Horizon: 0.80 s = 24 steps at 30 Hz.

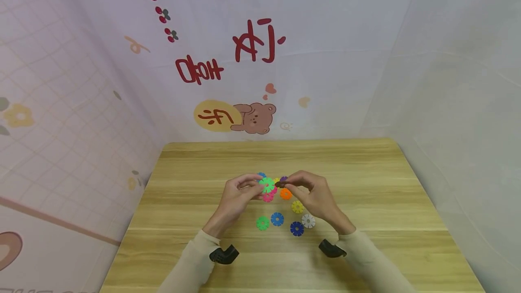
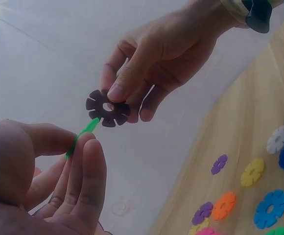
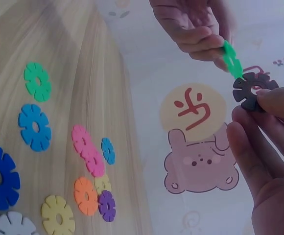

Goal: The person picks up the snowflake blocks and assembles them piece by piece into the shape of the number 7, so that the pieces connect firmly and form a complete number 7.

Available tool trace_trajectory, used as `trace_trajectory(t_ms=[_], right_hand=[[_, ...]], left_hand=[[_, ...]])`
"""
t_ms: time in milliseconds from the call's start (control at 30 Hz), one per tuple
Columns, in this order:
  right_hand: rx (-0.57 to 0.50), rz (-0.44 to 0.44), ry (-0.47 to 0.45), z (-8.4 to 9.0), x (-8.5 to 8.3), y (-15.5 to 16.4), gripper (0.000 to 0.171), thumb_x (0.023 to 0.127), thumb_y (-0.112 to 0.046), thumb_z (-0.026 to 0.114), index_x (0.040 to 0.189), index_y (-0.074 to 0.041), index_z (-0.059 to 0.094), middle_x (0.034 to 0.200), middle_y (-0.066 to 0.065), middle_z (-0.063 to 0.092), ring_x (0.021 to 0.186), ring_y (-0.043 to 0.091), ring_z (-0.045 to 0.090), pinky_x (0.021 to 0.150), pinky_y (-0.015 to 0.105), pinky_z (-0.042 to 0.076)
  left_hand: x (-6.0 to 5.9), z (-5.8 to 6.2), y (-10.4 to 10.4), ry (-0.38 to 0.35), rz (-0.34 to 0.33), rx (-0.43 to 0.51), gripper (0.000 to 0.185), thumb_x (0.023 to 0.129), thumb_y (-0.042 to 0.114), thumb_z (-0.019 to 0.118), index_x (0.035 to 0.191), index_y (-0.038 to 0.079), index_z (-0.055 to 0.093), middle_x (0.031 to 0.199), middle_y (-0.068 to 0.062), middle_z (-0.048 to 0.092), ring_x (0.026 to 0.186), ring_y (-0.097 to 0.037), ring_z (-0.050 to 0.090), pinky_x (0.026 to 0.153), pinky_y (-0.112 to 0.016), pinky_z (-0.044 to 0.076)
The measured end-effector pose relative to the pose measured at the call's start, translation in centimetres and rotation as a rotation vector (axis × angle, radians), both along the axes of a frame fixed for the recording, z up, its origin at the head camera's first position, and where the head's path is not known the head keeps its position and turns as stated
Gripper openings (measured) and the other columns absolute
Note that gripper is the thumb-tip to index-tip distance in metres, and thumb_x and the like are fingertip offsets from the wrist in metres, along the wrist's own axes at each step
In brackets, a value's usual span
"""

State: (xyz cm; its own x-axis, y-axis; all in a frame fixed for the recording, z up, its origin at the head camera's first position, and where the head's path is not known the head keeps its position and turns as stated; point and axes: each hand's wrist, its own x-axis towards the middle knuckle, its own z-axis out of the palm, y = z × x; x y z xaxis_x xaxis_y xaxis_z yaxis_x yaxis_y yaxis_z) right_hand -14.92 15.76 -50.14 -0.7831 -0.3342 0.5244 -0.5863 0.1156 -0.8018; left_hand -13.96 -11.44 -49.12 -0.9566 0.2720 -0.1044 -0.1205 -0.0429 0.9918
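Observation:
My left hand [image 1: 255,185] pinches a green snowflake disc [image 1: 267,185] between thumb and fingers, a little above the wooden table [image 1: 366,184]. My right hand [image 1: 288,183] pinches a dark brown snowflake disc [image 1: 280,184] just to the right of it. In the left wrist view the green disc [image 2: 83,134] shows edge-on, its tip touching the rim of the dark disc [image 2: 107,107]. The right wrist view shows the same meeting of the green disc [image 3: 231,59] and the dark disc [image 3: 252,90].
Loose discs lie on the table under and in front of my hands: pink [image 1: 268,197], orange [image 1: 286,193], yellow [image 1: 297,206], white [image 1: 308,220], dark blue [image 1: 296,228], blue [image 1: 277,219], green [image 1: 262,223]. A printed cloth backdrop [image 1: 252,116] encloses the table on three sides.

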Motion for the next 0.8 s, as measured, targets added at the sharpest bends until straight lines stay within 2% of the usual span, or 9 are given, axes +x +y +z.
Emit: trace_trajectory(t_ms=[167,333,467,567,700,800], right_hand=[[-0.004,-0.001,-0.009,-0.3,-0.1,-0.2,0.020,0.100,0.010,0.078,0.112,-0.005,0.083,0.111,0.017,0.084,0.102,0.026,0.084,0.096,0.034,0.071],[-0.008,-0.012,-0.005,-0.5,-0.3,-0.3,0.019,0.100,0.010,0.079,0.112,-0.005,0.082,0.112,0.016,0.085,0.102,0.028,0.084,0.098,0.033,0.070],[-0.019,-0.014,0.010,-0.6,-0.3,-0.3,0.021,0.099,0.011,0.079,0.113,-0.004,0.082,0.112,0.017,0.084,0.103,0.024,0.084,0.098,0.033,0.070],[-0.033,-0.017,0.013,-0.7,-0.2,-0.4,0.022,0.098,0.013,0.079,0.113,-0.003,0.083,0.112,0.018,0.084,0.104,0.020,0.083,0.099,0.030,0.069],[-0.053,-0.010,0.040,-1.0,-0.4,-0.7,0.024,0.095,0.018,0.079,0.111,0.000,0.083,0.111,0.020,0.084,0.103,0.023,0.084,0.098,0.026,0.068],[-0.065,-0.006,0.053,-1.1,-0.5,-0.8,0.027,0.093,0.022,0.078,0.110,0.001,0.083,0.109,0.022,0.084,0.103,0.022,0.084,0.097,0.026,0.069]], left_hand=[[-0.1,0.0,0.1,0.005,-0.003,0.015,0.040,0.108,0.013,0.076,0.144,-0.001,0.068,0.109,-0.004,0.074,0.096,-0.018,0.080,0.094,-0.036,0.071],[-0.2,-0.1,0.1,0.000,0.004,0.028,0.039,0.108,0.011,0.076,0.144,-0.002,0.069,0.107,-0.002,0.074,0.095,-0.017,0.080,0.094,-0.035,0.071],[-0.2,-0.1,0.3,-0.006,0.014,0.031,0.038,0.108,0.009,0.075,0.143,-0.003,0.069,0.106,-0.003,0.074,0.094,-0.018,0.080,0.093,-0.035,0.071],[-0.2,-0.1,0.4,-0.012,0.020,0.026,0.037,0.107,0.009,0.076,0.142,-0.002,0.069,0.105,-0.003,0.075,0.094,-0.018,0.080,0.096,-0.040,0.071],[-0.2,-0.1,0.5,-0.016,0.017,0.016,0.037,0.107,0.010,0.076,0.142,-0.001,0.070,0.105,-0.001,0.075,0.094,-0.017,0.081,0.101,-0.050,0.070],[-0.2,-0.2,0.6,-0.016,0.017,0.022,0.037,0.107,0.009,0.076,0.142,-0.003,0.069,0.105,-0.001,0.075,0.093,-0.016,0.081,0.099,-0.047,0.071]])
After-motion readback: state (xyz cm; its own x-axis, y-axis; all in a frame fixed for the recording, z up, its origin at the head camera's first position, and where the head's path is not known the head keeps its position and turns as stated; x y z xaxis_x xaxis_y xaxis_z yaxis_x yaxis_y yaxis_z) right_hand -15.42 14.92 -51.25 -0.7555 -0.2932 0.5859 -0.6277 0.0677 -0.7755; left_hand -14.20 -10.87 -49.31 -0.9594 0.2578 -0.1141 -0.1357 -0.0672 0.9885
